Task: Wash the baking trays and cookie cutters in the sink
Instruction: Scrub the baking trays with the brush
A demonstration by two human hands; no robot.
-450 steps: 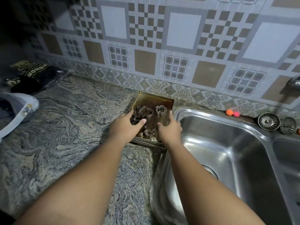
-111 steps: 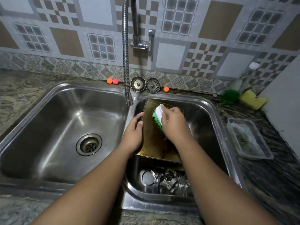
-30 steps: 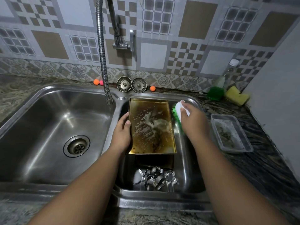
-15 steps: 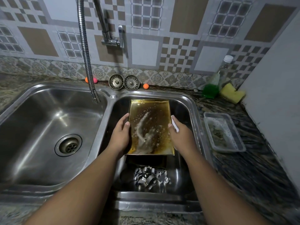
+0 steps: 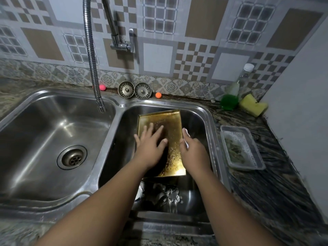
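The left hand, which half a second ago was gripping the left edge of the baking tray, is now lying flat on the tray's inner face with its fingers spread open, gripping nothing. The right hand is staying at the tray's right edge, closed around the white-handled scrub brush, whose green bristles were in view a second ago and are now hidden behind the hand. The tray itself is resting tilted inside the right basin of the sink, far end toward the wall, its golden surface speckled with suds and brown residue. Going by this, the person is switching from brushing to rubbing the soapy surface by hand, probably feeling for stuck-on grease, so the tray is still mid-wash and not yet rinsed. No water is running from the faucet hose, which is hanging over the divider toward the left basin. The cookie cutters are lying in a heap on the floor of the same right basin, just below the tray's near edge, and they are looking untouched so far.
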